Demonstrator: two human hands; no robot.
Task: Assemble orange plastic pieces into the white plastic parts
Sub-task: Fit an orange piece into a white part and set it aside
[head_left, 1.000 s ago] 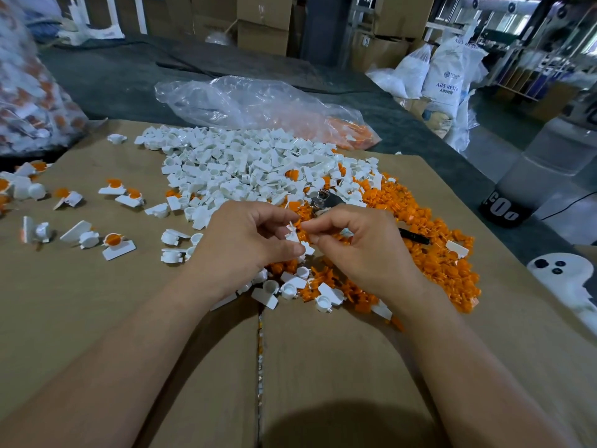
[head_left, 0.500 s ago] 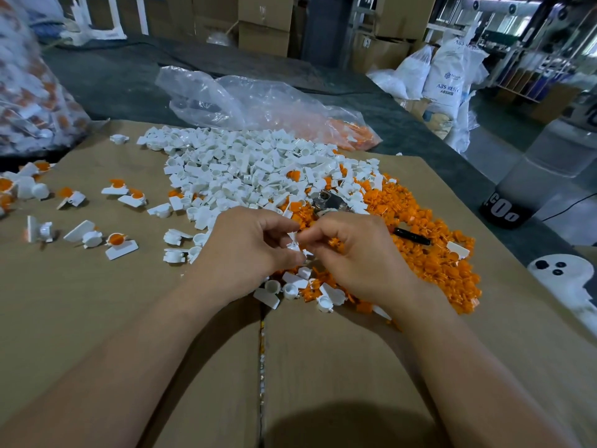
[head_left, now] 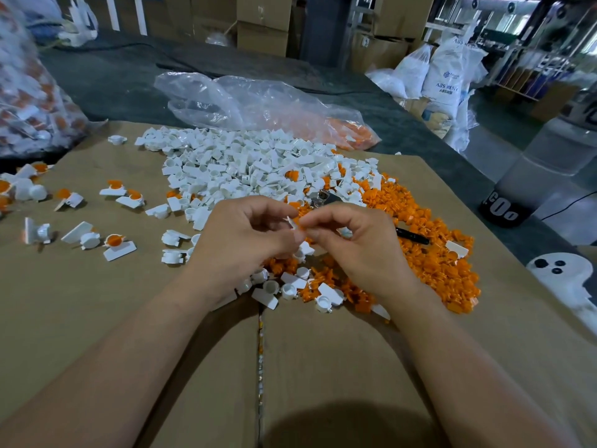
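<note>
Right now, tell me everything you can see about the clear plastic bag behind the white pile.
The clear plastic bag is thin, crumpled film, lying slack and mostly collapsed on the dark tabletop just past the cardboard. Orange pieces show through its right end. Its near edge reaches the white pile.

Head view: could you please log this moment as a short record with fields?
Surface: cardboard sheet
Left hand: pinches a small white part
Right hand: pinches the same part from the other side
White pile: behind the hands
Orange pile: right of it, partly under the right hand
Finished pieces: scattered at left
Black pen: lies on the orange pile
</note>
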